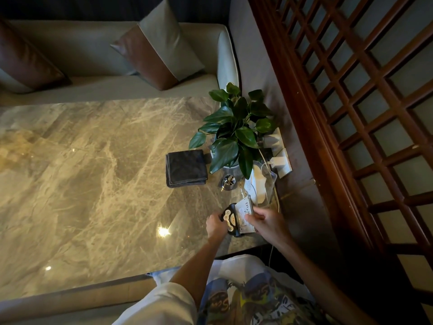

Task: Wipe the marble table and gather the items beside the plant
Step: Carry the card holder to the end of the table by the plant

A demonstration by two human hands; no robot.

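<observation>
The marble table [98, 165] fills the left and middle of the view. A potted green plant [236, 127] stands at its right edge. A folded dark cloth [186, 168] lies just left of the plant. Near the table's front right corner my left hand [216, 224] grips a black remote with light buttons [230, 219]. My right hand [267, 222] holds a white printed card [244, 211] against the remote. Between the cloth and my hands stands a small round toothpick holder [228, 181].
A clear acrylic stand with white papers [262, 184] stands right of the toothpick holder. White plugs and a wall socket [278, 153] with a cable sit behind the plant. A grey sofa with cushions [154, 45] lies beyond the table. A wooden lattice screen [351, 102] runs along the right.
</observation>
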